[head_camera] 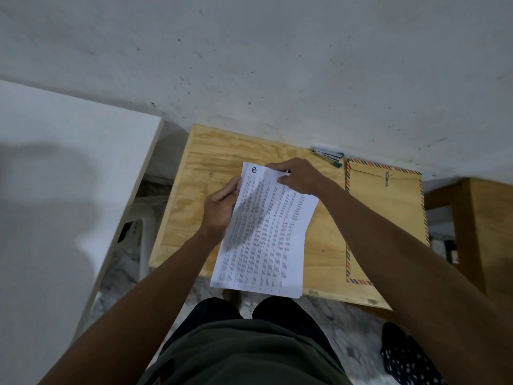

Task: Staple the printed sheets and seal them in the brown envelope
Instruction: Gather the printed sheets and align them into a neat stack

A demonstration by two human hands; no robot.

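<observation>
We see the printed sheets (266,232) held over the wooden table (200,168), their near edge past its front edge. Our left hand (220,208) grips their left edge; our right hand (298,176) pinches the top right corner. The brown envelope (385,218) lies flat to the right, apart from the sheets. The stapler (329,155) sits by the wall, beside the envelope's far corner.
</observation>
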